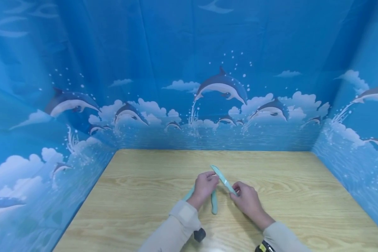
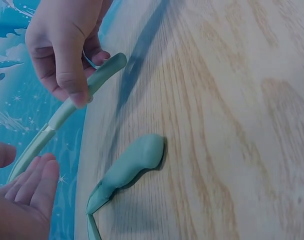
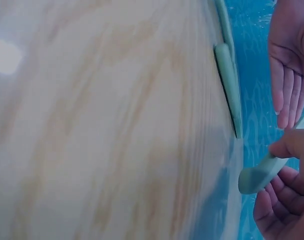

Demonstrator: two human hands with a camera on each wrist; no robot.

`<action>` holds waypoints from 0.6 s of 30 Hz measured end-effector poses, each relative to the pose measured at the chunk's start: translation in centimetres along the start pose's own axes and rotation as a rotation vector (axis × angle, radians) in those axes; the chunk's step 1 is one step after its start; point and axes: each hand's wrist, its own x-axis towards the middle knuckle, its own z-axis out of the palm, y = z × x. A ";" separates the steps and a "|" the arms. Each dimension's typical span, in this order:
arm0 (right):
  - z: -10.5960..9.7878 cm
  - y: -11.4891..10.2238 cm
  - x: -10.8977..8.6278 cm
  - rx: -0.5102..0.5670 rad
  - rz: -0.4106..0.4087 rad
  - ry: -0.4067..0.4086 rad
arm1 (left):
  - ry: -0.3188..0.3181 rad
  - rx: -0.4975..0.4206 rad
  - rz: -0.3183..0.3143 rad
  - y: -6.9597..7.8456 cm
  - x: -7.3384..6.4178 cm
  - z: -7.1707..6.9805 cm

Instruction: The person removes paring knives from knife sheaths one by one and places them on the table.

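A pale green knife (image 1: 221,177) is held above the table, its pointed tip toward the far left. My right hand (image 1: 248,200) grips it by the handle (image 2: 106,72), thumb on one side and fingers on the other. Beside the blade is my left hand (image 1: 204,187), its fingers fairly straight in the right wrist view; whether they touch the blade I cannot tell. Under and beside the left hand lie a green handle (image 1: 214,203) and another green piece (image 1: 189,193), both partly hidden by that hand. The left wrist view shows a thick, rounded green handle (image 2: 137,162) on the wood.
The wooden table (image 1: 138,196) reaches back to blue dolphin-printed curtains (image 1: 176,52), which stand at the back and both sides. A dark rounded object (image 1: 200,235) is at the left sleeve, and a black and yellow device (image 1: 264,247) at the right wrist.
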 end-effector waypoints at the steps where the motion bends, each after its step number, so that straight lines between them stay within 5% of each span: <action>1: 0.0 -0.1 0.0 0.010 0.008 -0.001 | 0.006 0.000 0.003 0.0 0.0 0.0; 18: 0.4 -1.7 -0.8 0.090 0.016 -0.007 | 0.050 -0.086 0.011 -0.1 0.0 -0.2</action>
